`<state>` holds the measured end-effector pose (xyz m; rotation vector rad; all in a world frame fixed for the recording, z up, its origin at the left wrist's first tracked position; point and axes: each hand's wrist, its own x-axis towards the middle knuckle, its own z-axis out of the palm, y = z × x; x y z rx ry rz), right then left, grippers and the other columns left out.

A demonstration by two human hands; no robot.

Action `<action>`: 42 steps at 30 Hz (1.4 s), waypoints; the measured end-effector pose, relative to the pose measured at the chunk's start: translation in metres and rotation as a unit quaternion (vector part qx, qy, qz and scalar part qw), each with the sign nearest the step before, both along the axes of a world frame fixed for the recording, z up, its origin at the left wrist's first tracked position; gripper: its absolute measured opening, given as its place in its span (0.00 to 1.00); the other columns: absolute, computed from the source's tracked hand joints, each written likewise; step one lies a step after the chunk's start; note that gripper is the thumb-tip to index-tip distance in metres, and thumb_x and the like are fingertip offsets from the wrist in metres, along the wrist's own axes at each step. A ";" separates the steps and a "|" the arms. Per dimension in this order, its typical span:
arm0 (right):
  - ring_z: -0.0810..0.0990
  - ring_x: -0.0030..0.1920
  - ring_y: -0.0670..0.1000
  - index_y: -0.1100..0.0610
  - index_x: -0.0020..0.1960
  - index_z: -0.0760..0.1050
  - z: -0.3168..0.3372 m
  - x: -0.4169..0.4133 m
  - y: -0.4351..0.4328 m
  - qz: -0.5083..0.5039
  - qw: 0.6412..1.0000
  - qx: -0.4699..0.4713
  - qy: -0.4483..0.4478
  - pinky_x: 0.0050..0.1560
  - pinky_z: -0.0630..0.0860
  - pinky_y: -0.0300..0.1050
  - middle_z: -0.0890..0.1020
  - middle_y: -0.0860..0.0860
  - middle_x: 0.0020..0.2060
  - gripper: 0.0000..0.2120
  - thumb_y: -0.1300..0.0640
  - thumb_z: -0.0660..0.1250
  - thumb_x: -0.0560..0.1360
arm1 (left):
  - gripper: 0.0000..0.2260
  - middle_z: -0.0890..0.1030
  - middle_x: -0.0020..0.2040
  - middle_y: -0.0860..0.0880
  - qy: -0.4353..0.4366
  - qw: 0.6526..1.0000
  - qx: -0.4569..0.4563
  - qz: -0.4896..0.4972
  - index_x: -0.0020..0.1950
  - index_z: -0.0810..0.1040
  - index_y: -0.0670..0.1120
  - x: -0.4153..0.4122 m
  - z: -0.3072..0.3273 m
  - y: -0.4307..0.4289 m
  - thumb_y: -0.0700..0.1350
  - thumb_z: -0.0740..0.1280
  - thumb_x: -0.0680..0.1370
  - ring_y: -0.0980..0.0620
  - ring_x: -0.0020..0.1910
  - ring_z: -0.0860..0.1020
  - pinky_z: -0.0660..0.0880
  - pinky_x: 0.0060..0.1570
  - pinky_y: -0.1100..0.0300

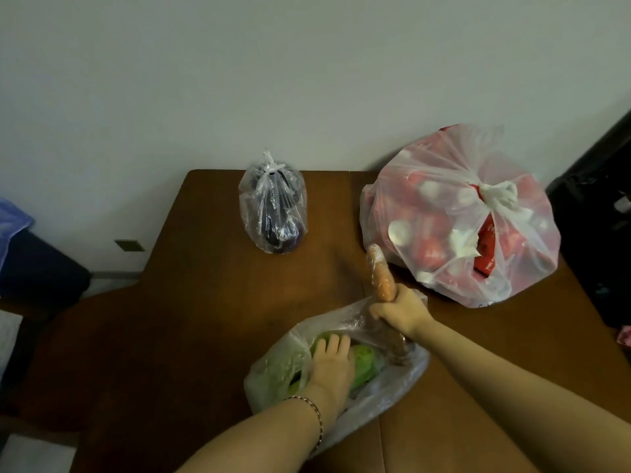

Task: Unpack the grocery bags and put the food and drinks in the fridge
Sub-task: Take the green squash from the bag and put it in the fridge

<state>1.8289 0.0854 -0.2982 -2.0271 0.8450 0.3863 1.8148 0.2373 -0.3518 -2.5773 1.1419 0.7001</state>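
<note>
An open clear plastic bag [273, 373] lies on the near part of the brown table [205, 302]. My left hand [333, 367] is inside it, resting on a green vegetable [367, 365]. My right hand [399, 310] is shut on a wrapped orange carrot [379, 271], which sticks up and away above the bag's mouth. A knotted clear bag with a dark purple eggplant [275, 213] stands at the table's far edge. A large knotted bag of red and white packaged items [457, 216] sits at the far right.
A pale wall runs behind the table. A dark object [594, 216] stands at the right edge. Dark blue furniture [34, 268] and a wall socket [129, 245] lie to the left, below the table's level.
</note>
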 end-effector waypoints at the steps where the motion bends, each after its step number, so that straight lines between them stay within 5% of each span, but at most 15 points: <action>1: 0.80 0.46 0.54 0.59 0.53 0.73 -0.001 -0.001 0.001 0.009 1.000 0.004 -0.001 0.47 0.79 0.49 0.81 0.53 0.46 0.28 0.50 0.72 0.55 | 0.30 0.60 0.70 0.39 -0.013 1.000 0.005 -0.008 0.72 0.60 0.37 0.000 -0.001 -0.003 0.48 0.66 0.76 0.40 0.69 0.60 0.57 0.69 0.48; 4: 0.81 0.45 0.54 0.58 0.53 0.74 -0.006 -0.004 0.000 0.018 1.000 0.005 -0.012 0.48 0.80 0.52 0.81 0.53 0.44 0.29 0.50 0.71 0.53 | 0.28 0.61 0.69 0.39 -0.026 1.000 0.016 -0.003 0.71 0.62 0.37 0.005 -0.002 -0.012 0.48 0.66 0.76 0.39 0.68 0.60 0.59 0.67 0.48; 7: 0.77 0.40 0.51 0.60 0.50 0.73 0.001 -0.011 -0.005 -0.002 0.999 0.018 -0.027 0.37 0.74 0.41 0.79 0.52 0.40 0.18 0.58 0.72 0.62 | 0.33 0.61 0.69 0.40 -0.008 0.999 -0.002 0.041 0.71 0.61 0.38 0.008 0.008 -0.011 0.52 0.69 0.73 0.41 0.68 0.61 0.61 0.68 0.49; 14: 0.75 0.36 0.52 0.57 0.45 0.72 0.011 -0.027 -0.024 -0.034 0.998 0.032 -0.038 0.34 0.71 0.42 0.78 0.53 0.38 0.19 0.54 0.68 0.55 | 0.33 0.74 0.60 0.54 0.111 0.932 -0.255 0.232 0.66 0.67 0.51 0.016 0.072 0.034 0.55 0.75 0.64 0.53 0.61 0.73 0.71 0.60 0.60; 16: 0.75 0.36 0.53 0.59 0.43 0.72 0.017 -0.029 -0.021 -0.022 0.998 0.043 -0.038 0.36 0.72 0.43 0.77 0.53 0.36 0.18 0.56 0.68 0.55 | 0.31 0.75 0.54 0.59 0.135 0.884 -0.357 0.270 0.62 0.69 0.55 0.018 0.093 0.047 0.53 0.76 0.63 0.58 0.57 0.74 0.72 0.58 0.62; 20: 0.71 0.33 0.52 0.62 0.38 0.70 0.038 -0.031 -0.009 -0.006 0.997 0.045 -0.069 0.34 0.69 0.44 0.74 0.54 0.32 0.13 0.59 0.69 0.57 | 0.23 0.79 0.48 0.57 0.174 0.711 -0.558 0.391 0.52 0.73 0.56 0.029 0.128 0.061 0.41 0.79 0.64 0.59 0.50 0.78 0.74 0.47 0.68; 24: 0.73 0.34 0.50 0.59 0.39 0.71 0.061 -0.023 0.005 0.000 0.995 0.019 -0.095 0.33 0.70 0.42 0.76 0.51 0.33 0.16 0.55 0.66 0.53 | 0.20 0.79 0.50 0.51 0.185 0.581 -0.644 0.463 0.56 0.73 0.51 0.046 0.158 0.057 0.39 0.75 0.69 0.53 0.50 0.78 0.75 0.50 0.57; 27: 0.77 0.40 0.53 0.57 0.46 0.73 0.078 -0.011 0.014 0.032 0.993 -0.014 -0.111 0.38 0.70 0.43 0.78 0.51 0.38 0.23 0.51 0.67 0.53 | 0.10 0.80 0.48 0.48 0.242 0.531 -0.659 0.475 0.49 0.75 0.53 0.056 0.182 0.054 0.42 0.72 0.72 0.50 0.48 0.80 0.77 0.47 0.55; 30: 0.76 0.43 0.53 0.57 0.51 0.71 0.103 -0.002 0.021 0.075 0.986 -0.064 -0.133 0.40 0.68 0.42 0.78 0.53 0.44 0.22 0.51 0.73 0.62 | 0.06 0.81 0.46 0.46 0.241 0.550 -0.648 0.469 0.46 0.77 0.51 0.057 0.204 0.052 0.44 0.72 0.73 0.49 0.43 0.80 0.78 0.41 0.57; 34: 0.76 0.45 0.53 0.55 0.53 0.72 0.133 0.008 0.023 0.210 0.959 -0.136 -0.134 0.42 0.72 0.42 0.77 0.52 0.45 0.18 0.52 0.72 0.67 | 0.13 0.80 0.45 0.52 0.116 0.677 -0.566 0.455 0.48 0.75 0.52 0.050 0.209 0.049 0.51 0.75 0.69 0.53 0.45 0.79 0.74 0.40 0.61; 36: 0.75 0.43 0.52 0.54 0.51 0.70 0.144 0.013 0.026 0.278 0.939 -0.162 -0.124 0.34 0.68 0.39 0.76 0.50 0.44 0.17 0.51 0.72 0.67 | 0.16 0.79 0.46 0.54 0.052 0.725 -0.519 0.450 0.50 0.74 0.54 0.043 0.211 0.052 0.54 0.75 0.67 0.53 0.47 0.78 0.73 0.43 0.60; 39: 0.75 0.42 0.50 0.54 0.52 0.71 0.153 0.009 0.031 0.378 0.901 -0.175 -0.122 0.36 0.71 0.38 0.76 0.50 0.45 0.18 0.50 0.72 0.67 | 0.19 0.77 0.48 0.55 -0.019 0.735 -0.468 0.490 0.54 0.73 0.53 0.011 0.215 0.061 0.56 0.74 0.67 0.54 0.48 0.76 0.73 0.48 0.58; 42: 0.78 0.44 0.50 0.55 0.55 0.72 0.156 -0.006 0.042 0.464 0.859 -0.183 -0.117 0.46 0.78 0.44 0.77 0.50 0.45 0.20 0.47 0.71 0.68 | 0.23 0.78 0.51 0.54 -0.069 0.703 -0.446 0.550 0.57 0.74 0.51 -0.034 0.218 0.074 0.57 0.75 0.67 0.52 0.52 0.77 0.75 0.55 0.54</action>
